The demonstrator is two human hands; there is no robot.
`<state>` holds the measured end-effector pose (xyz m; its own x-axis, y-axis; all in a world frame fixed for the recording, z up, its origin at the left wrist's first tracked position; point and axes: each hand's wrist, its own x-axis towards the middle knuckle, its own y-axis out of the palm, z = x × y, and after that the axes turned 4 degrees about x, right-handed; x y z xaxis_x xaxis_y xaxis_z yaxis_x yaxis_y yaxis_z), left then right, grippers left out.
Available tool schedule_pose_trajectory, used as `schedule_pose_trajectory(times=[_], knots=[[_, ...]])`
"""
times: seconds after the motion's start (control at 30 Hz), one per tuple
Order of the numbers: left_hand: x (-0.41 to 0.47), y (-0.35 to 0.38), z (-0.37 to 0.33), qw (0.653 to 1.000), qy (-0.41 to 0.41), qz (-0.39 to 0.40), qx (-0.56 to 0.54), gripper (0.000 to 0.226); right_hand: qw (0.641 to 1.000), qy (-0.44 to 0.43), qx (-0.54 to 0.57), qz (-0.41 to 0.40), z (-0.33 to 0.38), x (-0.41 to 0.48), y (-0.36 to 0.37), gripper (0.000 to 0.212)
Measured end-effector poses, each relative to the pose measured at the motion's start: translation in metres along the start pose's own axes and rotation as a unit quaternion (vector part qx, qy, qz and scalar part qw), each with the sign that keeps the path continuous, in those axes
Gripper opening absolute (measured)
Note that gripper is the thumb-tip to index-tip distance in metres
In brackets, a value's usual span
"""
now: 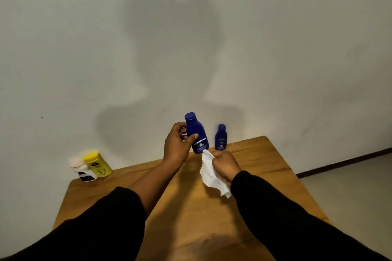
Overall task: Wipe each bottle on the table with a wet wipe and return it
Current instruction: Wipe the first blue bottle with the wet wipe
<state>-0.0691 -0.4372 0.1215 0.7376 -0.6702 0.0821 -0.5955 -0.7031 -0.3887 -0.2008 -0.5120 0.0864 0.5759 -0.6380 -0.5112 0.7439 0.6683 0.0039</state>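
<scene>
1. Left hand [177, 144] clamped around large blue bottle [196, 133], held above the table [191, 214], tilted slightly, cap up.
2. Right hand [226, 166] closed on white wet wipe [209, 172]; wipe's top corner touches the bottle's lower edge, rest hangs down.
3. Both black sleeves [286, 207] cross the near table; bare wood between and beside them.
4. Small blue bottle [220, 137] upright near far edge, just beyond right hand.
5. Yellow bottle [97, 164] and white bottle [82, 170] touching, far-left corner, well apart from hands.
6. Table butts plain wall [191, 38]; open floor [350, 186] right.
</scene>
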Motion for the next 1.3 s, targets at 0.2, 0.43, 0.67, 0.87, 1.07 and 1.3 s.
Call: schedule_pose_trajectory(times=[0.2, 0.43, 0.67, 0.87, 1.07, 1.3], knots=[[0.042, 0.043, 0.041, 0.994, -0.005, 0.002, 0.111, 0.043, 0.99, -0.041, -0.13, -0.033, 0.002, 0.051, -0.014, 0.017], [0.073, 0.074, 0.091, 0.985, -0.031, -0.008, 0.169, 0.043, 0.998, 0.001, 0.052, -0.035, 0.001, 0.096, -0.018, 0.042], [0.085, 0.102, 0.127, 0.978, -0.02, -0.004, 0.206, 0.036, 0.991, 0.016, 0.133, -0.03, 0.003, 0.122, -0.011, 0.059], [0.092, 0.116, 0.147, 0.975, -0.014, -0.001, 0.221, 0.035, 0.989, 0.029, 0.131, -0.063, 0.0, 0.141, -0.004, 0.053], [0.098, 0.116, 0.149, 0.975, -0.006, -0.003, 0.222, 0.037, 0.991, 0.023, 0.091, -0.095, 0.002, 0.151, 0.003, 0.054], [0.103, 0.118, 0.147, 0.98, -0.055, -0.032, 0.19, 0.022, 0.991, 0.017, 0.06, -0.12, 0.007, 0.158, 0.006, 0.055]])
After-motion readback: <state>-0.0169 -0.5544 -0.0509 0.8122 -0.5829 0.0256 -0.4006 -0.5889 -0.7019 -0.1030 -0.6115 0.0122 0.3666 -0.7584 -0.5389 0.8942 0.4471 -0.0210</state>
